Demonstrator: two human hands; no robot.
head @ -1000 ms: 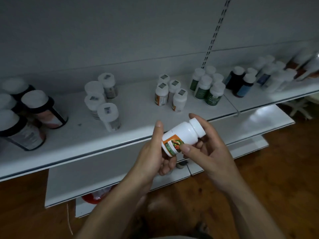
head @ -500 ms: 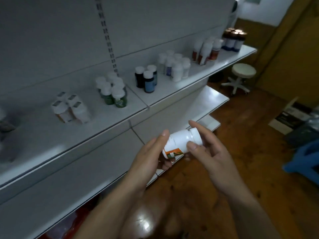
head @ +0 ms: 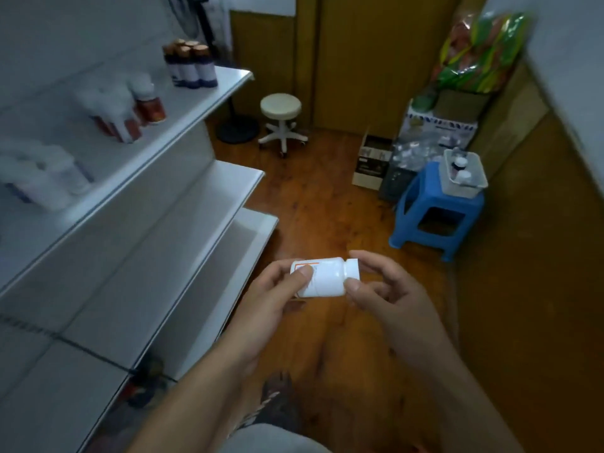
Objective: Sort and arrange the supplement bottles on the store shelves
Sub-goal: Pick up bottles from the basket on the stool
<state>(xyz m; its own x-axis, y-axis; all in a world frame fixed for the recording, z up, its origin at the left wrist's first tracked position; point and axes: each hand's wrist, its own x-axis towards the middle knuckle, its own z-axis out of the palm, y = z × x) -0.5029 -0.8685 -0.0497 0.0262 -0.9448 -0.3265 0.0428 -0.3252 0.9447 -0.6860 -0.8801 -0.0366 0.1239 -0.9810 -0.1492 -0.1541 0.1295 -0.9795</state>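
A white supplement bottle [head: 327,276] with an orange-edged label lies sideways in front of me, above the wooden floor. My left hand [head: 277,295] grips its base end, thumb on the label. My right hand [head: 382,289] pinches its white cap end between thumb and fingers. To the left, the top white shelf [head: 183,125] carries dark bottles with brown caps [head: 191,65], red-labelled bottles [head: 130,116] and blurred white bottles [head: 42,178]. The two shelves below it show no bottles.
A blue plastic stool [head: 434,210] stands ahead on the right with a clear tub [head: 462,173] of bottles on it. Cardboard boxes [head: 372,165], a green patterned bag [head: 480,50] and a white round stool [head: 281,119] stand by the far wooden wall.
My view has swung right, away from the shelf's bottle rows toward the room's end. The bottle has turned level in both hands, and my right fingers have moved onto its cap.
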